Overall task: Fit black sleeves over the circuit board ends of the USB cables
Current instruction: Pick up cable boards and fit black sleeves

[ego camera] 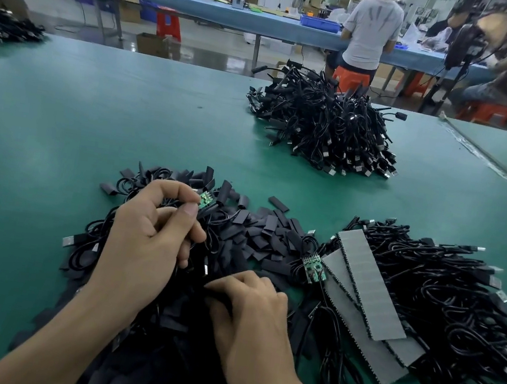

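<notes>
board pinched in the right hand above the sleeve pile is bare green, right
Not quite. The head view shows the left hand, not the right, pinching the bare green board above the sleeve pile. The right hand is lower down, among the sleeves.

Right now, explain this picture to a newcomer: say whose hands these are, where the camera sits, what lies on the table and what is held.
No machine here: a person works bare-handed, filmed by a camera worn on their head, looking down. The left hand pinches the green circuit board at a cable's end. The right hand rests, fingers curled, among loose black sleeves; whether it grips one is unclear. On the green table also lie a cable heap, grey strips and a far pile of cables.
</notes>
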`<state>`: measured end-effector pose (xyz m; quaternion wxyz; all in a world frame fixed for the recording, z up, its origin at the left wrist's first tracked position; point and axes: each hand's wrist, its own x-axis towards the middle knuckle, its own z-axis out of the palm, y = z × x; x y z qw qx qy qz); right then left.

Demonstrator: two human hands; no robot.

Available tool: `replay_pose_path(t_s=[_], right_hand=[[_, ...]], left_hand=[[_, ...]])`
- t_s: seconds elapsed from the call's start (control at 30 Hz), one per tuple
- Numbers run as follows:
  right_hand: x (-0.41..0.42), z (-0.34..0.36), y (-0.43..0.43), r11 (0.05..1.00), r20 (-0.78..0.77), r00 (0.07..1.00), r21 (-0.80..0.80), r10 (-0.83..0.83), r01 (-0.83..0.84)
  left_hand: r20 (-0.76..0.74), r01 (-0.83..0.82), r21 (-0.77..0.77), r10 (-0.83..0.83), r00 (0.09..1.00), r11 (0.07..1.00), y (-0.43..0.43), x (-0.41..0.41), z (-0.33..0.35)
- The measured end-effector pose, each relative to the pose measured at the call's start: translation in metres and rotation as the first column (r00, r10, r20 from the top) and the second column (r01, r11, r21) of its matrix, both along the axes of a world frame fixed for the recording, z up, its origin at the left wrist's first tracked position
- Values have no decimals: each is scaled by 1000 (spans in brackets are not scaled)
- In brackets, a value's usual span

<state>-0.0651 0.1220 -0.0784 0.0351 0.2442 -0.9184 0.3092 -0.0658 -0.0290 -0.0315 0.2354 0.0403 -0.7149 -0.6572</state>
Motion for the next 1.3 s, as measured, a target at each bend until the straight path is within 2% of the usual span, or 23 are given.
replay_pose_path(t_s=[0.17,0.3,0.37,0.43,0.57,0.8,0.97,1.07,1.13,1.2,1.3], right_hand=[[-5,2,0,967,42,996,-242,-77,85],[-14,13,8,891,183,976,-413,-119,186],[-19,17,13,874,250,963,-440,-103,208],[-24,21,17,860,314,947,-464,-66,214],[-28,29,23,714,468,878,-648,101,264],[-30,34,25,628,493,841,-733,225,262],[-28,32,24,715,424,887,-677,183,177],[-26,28,24,878,180,983,-475,32,58],[-24,27,22,943,-12,999,-332,-32,26],[-24,26,21,960,-122,990,-280,-68,31],[-23,27,22,954,-141,987,-298,-78,33]], left_hand=[[7,-2,3,2,1000,1000,1,-1,1],[15,8,-8,-8,1000,1000,1,-1,1],[22,22,-12,-21,1000,1000,0,-1,0],[33,46,-38,-45,998,998,0,0,-1],[115,132,-114,-119,986,985,2,0,-5],[164,205,-74,-191,968,976,3,3,-8],[166,180,-75,-166,972,981,3,2,-7],[171,180,-61,-168,971,982,3,2,-8],[177,197,-50,-185,967,979,5,3,-7],[179,207,-43,-196,964,977,6,3,-7],[179,204,-33,-195,964,978,7,3,-7]])
